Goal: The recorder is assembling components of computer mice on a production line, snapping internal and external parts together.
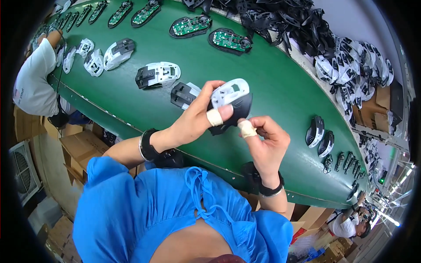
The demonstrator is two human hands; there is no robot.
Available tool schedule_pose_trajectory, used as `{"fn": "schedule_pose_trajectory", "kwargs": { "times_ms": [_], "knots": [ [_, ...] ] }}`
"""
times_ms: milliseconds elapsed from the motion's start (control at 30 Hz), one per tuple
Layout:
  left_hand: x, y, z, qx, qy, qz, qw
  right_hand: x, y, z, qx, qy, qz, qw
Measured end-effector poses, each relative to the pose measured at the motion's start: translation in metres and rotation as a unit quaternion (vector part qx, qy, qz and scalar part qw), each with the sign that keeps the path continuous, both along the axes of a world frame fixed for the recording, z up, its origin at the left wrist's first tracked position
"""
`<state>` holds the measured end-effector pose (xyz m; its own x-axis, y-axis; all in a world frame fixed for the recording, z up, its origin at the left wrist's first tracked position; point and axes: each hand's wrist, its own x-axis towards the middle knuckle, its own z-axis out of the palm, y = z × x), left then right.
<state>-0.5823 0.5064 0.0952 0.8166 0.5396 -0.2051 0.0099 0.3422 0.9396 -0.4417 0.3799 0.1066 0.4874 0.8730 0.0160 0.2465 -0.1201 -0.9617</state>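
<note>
Over the green table, my left hand [189, 123] is closed round a computer mouse shell [231, 93] with a white frame and black panels, held tilted. Its taped thumb presses on the shell's near side. My right hand [271, 144] has its fingers curled, with the taped thumb and forefinger together at the shell's lower right edge. What lies between those fingertips, if anything, is hidden. Partly behind my left hand, another black and white mouse shell [184, 94] lies on the table. A further white and black shell [158, 74] rests to its left.
Along the far side of the green table [280, 96] lie mouse bases with green circuit boards [190, 26]. Black plastic parts [285, 19] and white shells [351, 65] are heaped beyond. Two mouse shells [315, 131] lie at right. A co-worker [37, 83] sits at left.
</note>
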Motion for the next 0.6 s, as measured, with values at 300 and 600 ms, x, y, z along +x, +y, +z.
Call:
{"fn": "schedule_pose_trajectory", "kwargs": {
  "times_ms": [300,600],
  "knots": [
    [0.009,-0.002,-0.016,-0.062,0.041,0.022,0.997,-0.002,0.007,0.017,0.021,-0.117,-0.079,0.99],
    [0.004,-0.007,0.004,-0.032,0.049,0.025,0.998,-0.015,0.02,-0.004,0.023,-0.104,-0.109,0.988]
  ]
}}
